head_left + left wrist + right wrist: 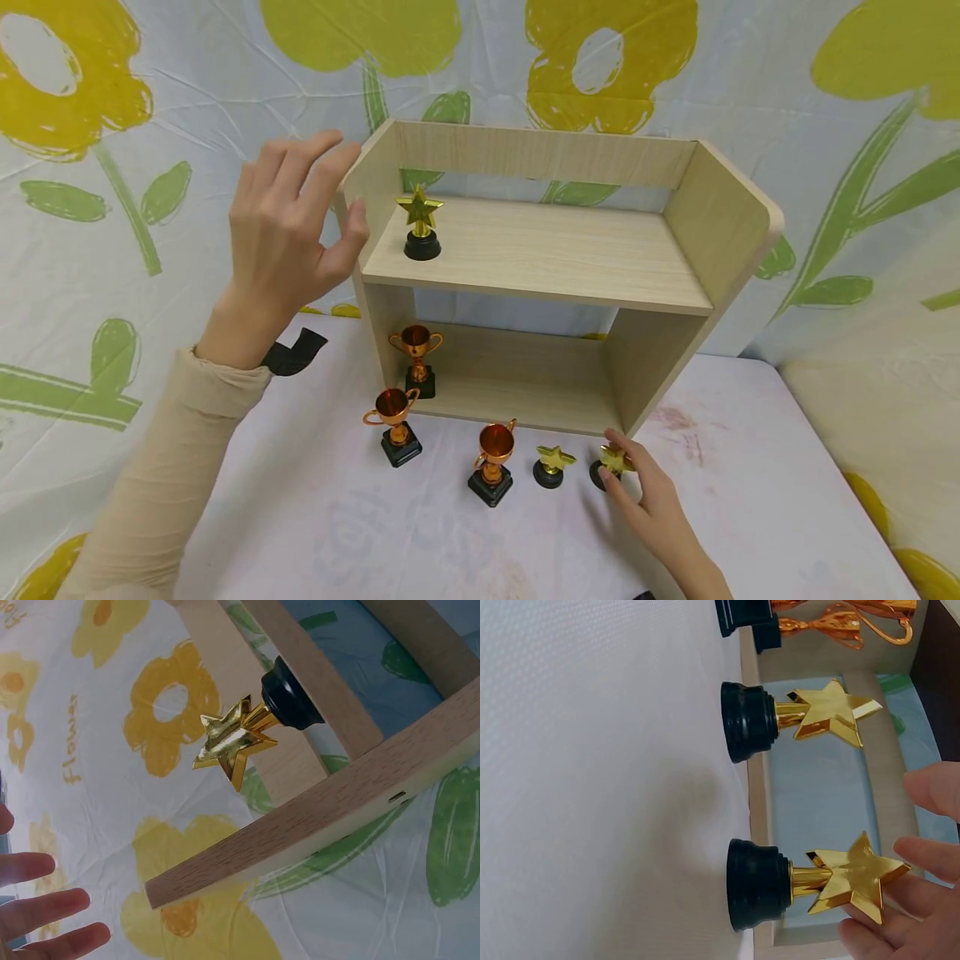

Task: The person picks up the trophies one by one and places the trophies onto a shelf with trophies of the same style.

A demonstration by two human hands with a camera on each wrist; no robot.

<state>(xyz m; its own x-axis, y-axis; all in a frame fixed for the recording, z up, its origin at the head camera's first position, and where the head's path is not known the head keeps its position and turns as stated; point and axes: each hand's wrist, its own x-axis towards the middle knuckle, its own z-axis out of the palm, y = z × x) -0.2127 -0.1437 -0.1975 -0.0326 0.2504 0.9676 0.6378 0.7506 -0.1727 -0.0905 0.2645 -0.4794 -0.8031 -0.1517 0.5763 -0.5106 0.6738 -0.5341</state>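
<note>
My left hand (288, 217) is raised beside the upper left side of the wooden shelf, its fingers spread and holding nothing. Close by, a gold star trophy (421, 221) with a round black base stands on the top shelf; the left wrist view shows the same star trophy (236, 742) beyond my fingertips (71, 900). At the front right, my right hand (652, 500) is around another star trophy (617, 459) standing on the table. In the right wrist view, fingers (911, 896) lie behind this star (859, 877), with the thumb apart from it.
A second table star trophy (553, 460) stands left of my right hand. Two copper-coloured cup trophies, one at centre (495, 450) and one at left (394, 412), stand before the shelf unit (540, 300). Another cup trophy (417, 350) is on its lower level. A flowered cloth (480, 50) hangs behind.
</note>
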